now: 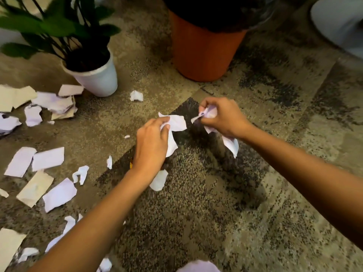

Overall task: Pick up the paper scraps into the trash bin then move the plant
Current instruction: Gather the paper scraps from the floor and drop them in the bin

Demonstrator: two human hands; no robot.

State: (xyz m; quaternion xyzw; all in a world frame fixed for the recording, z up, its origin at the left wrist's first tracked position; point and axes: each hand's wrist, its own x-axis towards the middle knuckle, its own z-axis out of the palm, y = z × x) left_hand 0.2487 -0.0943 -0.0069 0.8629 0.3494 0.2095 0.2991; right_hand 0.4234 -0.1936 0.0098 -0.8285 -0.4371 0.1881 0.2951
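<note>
My left hand grips white paper scraps above the carpet, one piece sticking out past the fingers. Just to its right, my right hand grips a crumpled bunch of scraps with a piece hanging below. Several torn white and cream scraps lie scattered on the carpet at the left, and one small crumpled scrap lies near a green plant in a white pot. An orange bin with a dark inside stands behind my hands.
A patterned grey-brown carpet covers the floor. A white rounded object sits at the top right corner. Another scrap lies under my left wrist, and one at the bottom edge.
</note>
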